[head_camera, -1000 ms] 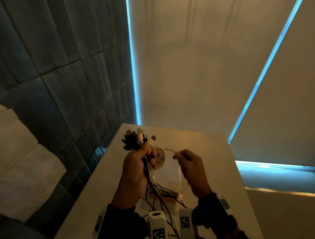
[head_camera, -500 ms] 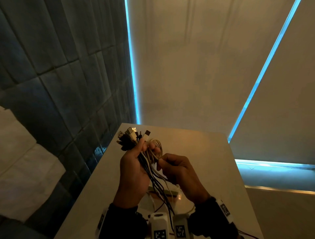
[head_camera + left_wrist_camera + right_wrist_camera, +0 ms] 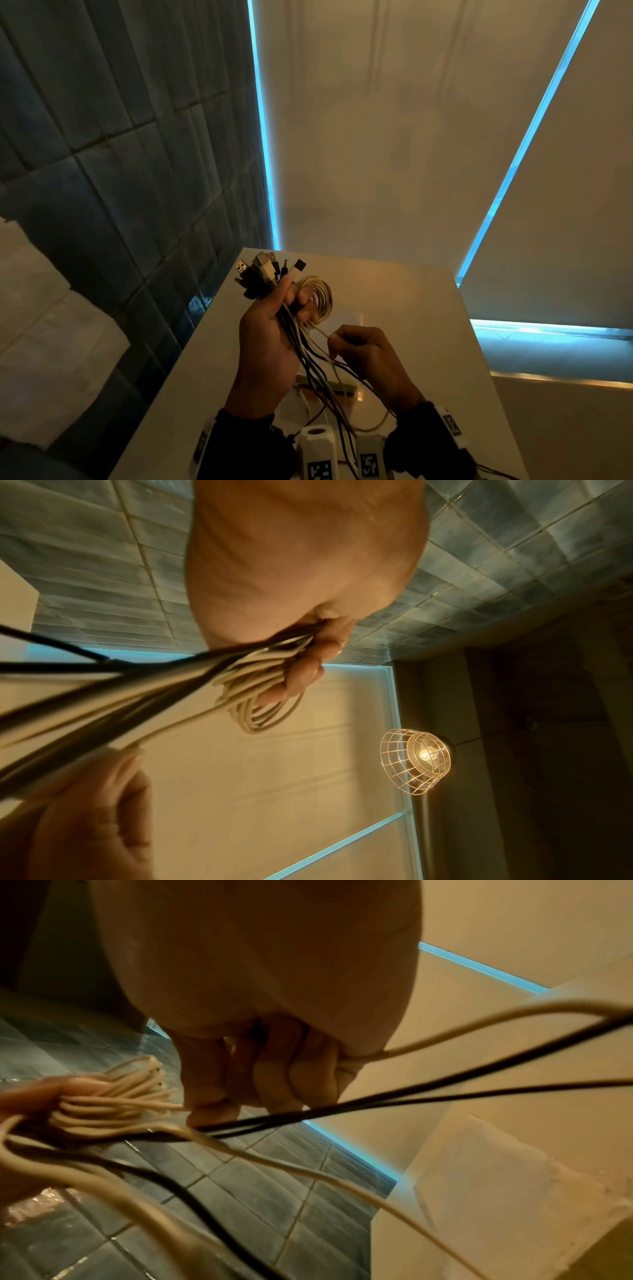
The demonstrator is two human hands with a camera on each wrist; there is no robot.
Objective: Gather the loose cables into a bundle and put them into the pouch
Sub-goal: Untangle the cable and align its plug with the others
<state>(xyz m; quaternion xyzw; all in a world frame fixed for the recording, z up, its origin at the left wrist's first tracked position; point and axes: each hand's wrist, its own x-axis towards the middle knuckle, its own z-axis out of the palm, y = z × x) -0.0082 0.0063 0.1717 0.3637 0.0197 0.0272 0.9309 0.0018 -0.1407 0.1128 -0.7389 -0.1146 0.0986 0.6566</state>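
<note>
Centre frame, left hand (image 3: pixel 270 342): still fisted round cables (image 3: pixel 308 349).
Right hand (image 3: pixel 370 359): dropped lower right, pinching white strand (image 3: pixel 322 331).

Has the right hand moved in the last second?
Yes. The right hand, pinching a pale cable, has dropped lower and toward the person against the table's far edge, a bit away from the left hand's bundle.

The pale, glossy rectangular surface (image 3: pixel 394 301) carries a clear plastic pouch (image 3: pixel 329 383) below the hands, with loose cable ends (image 3: pixel 373 426) trailing beside it.
</note>
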